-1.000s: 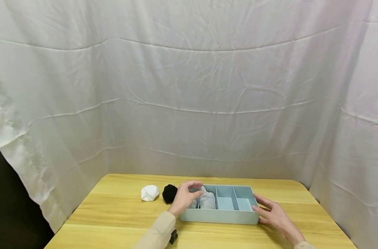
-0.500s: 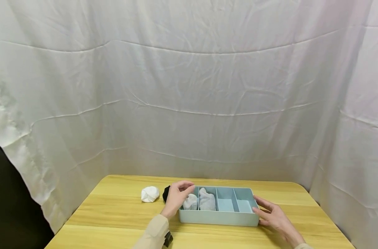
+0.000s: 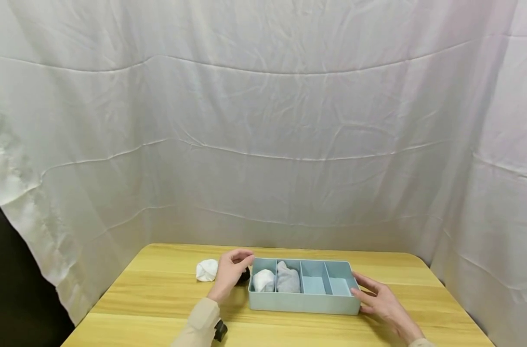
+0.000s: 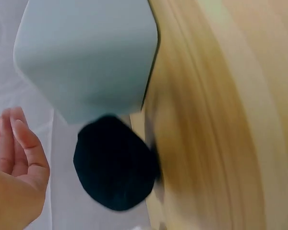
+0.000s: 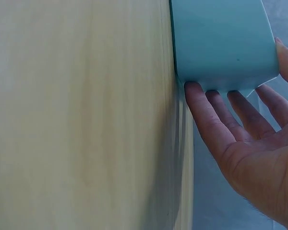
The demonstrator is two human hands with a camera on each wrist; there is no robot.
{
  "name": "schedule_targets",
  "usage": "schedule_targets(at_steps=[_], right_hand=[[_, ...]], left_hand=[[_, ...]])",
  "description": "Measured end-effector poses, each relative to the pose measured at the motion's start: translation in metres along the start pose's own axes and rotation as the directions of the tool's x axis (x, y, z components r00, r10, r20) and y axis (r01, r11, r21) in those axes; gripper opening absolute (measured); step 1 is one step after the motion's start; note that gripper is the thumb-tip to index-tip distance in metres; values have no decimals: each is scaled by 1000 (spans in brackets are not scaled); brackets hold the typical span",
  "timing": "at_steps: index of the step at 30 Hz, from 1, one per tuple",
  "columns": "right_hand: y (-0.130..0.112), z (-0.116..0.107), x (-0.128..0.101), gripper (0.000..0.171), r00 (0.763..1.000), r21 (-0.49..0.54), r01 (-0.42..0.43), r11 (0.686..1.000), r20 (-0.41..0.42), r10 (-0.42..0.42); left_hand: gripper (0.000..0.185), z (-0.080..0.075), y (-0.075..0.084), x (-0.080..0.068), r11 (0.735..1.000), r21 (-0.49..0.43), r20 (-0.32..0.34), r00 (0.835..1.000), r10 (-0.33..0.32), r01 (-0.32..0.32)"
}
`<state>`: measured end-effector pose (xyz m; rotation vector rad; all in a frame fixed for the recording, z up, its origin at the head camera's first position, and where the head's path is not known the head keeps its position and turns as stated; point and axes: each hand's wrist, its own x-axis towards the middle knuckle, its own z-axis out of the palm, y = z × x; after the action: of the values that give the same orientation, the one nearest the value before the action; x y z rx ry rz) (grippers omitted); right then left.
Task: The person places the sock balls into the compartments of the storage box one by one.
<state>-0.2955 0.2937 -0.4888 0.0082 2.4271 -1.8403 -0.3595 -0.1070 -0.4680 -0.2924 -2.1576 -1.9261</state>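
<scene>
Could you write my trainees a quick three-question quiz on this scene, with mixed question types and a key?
1. Count: how many of the four compartments in the pale blue box hold something?
2. True or false: the left hand is holding a bundle.
3. Multiple choice: what is the right hand touching?
A) the curtain
B) one end of the pale blue box
C) the black bundle

Key:
1. Two: one holds a whitish bundle, the next a grey bundle.
2. False; its fingers hold nothing.
3. B
</scene>
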Motion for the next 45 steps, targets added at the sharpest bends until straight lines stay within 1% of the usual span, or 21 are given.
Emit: schedule_targets(at_steps=[5, 9, 14, 17, 19, 20, 22, 25, 27, 30, 32, 33, 36, 40, 45], right_hand=[[0, 0, 1, 68, 1000, -6, 6, 1000, 1, -6], [1, 0, 2, 68, 1000, -11, -2, 1000, -4, 2], [3, 0, 2, 68, 1000, -14, -9, 1000, -8, 9], [3, 0, 2, 68, 1000, -16, -11, 1000, -8, 11], [2, 0, 2, 68, 1000, -16, -13, 1000, -9, 13], [2, 0, 2, 68, 1000, -20, -12, 1000, -9, 12], [2, 0, 2, 69, 1000, -29, -11, 1000, -8, 11], [2, 0, 3, 69, 1000, -38, -10, 999, -8, 9], [2, 0, 3, 69, 1000, -37, -11, 999, -11, 10], [3, 0, 2, 68, 1000, -26, -13, 1000, -13, 13], [4, 0, 2, 68, 1000, -15, -15, 1000, -10, 15], [4, 0, 2, 68, 1000, -14, -16, 1000, -8, 16], [4, 0, 1, 68, 1000, -6, -15, 1000, -3, 15], [4, 0, 1, 68, 1000, -6, -11, 1000, 0, 11], [5, 1, 2, 68, 1000, -6, -7, 1000, -4, 7]], left_hand=[[17, -14, -3, 4, 1000, 24, -47, 999, -10, 12], [18, -21, -6, 6, 998, 54, -71, 997, -5, 9], [23, -28, -9, 8, 995, 101, -78, 997, -7, 15], [27, -31, -11, 9, 991, 135, -69, 998, -11, 20], [30, -34, -13, 9, 989, 143, -53, 998, -27, 35], [32, -35, -14, 9, 990, 132, -43, 998, -40, 45], [36, -36, -17, 10, 992, 118, -12, 999, -48, 49], [41, -37, -20, 11, 993, 91, 30, 997, -78, 75], [44, -37, -21, 11, 992, 104, 63, 995, -82, 75], [45, -37, -22, 12, 986, 125, 106, 987, -124, 111], [46, -37, -22, 12, 982, 146, 138, 980, -141, 120], [46, -37, -23, 12, 979, 149, 149, 976, -159, 137], [48, -37, -25, 11, 975, 161, 189, 964, -186, 156], [46, -36, -27, 12, 971, 167, 203, 958, -202, 169], [44, -35, -31, 15, 967, 194, 189, 961, -201, 164]])
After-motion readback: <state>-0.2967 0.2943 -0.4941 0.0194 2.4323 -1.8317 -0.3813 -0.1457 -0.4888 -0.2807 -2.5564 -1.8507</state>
